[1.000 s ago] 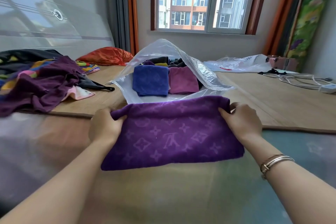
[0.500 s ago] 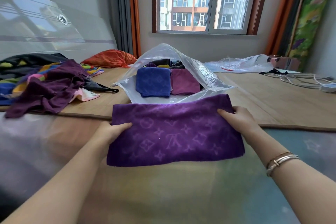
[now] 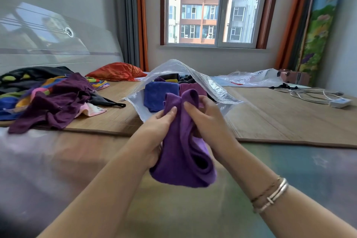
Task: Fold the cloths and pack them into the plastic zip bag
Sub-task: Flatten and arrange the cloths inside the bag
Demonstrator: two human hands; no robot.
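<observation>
1. The left hand [image 3: 157, 131] and the right hand [image 3: 207, 120] are brought close together, both clasped on the purple cloth [image 3: 183, 152], which hangs bunched between them above the bed surface.
2. The cloth's top edge rises just in front of the mouth of the plastic zip bag [image 3: 204, 81], which lies open on the bamboo mat [image 3: 280, 114] just beyond the hands.
3. Inside the bag, a folded blue cloth [image 3: 158, 95] lies on the left with a magenta cloth [image 3: 189, 88] beside it on the right.
4. A heap of unfolded cloths [image 3: 52, 98] sits on the far left of the mat.
5. The right wrist wears metal bracelets [image 3: 272, 197].
</observation>
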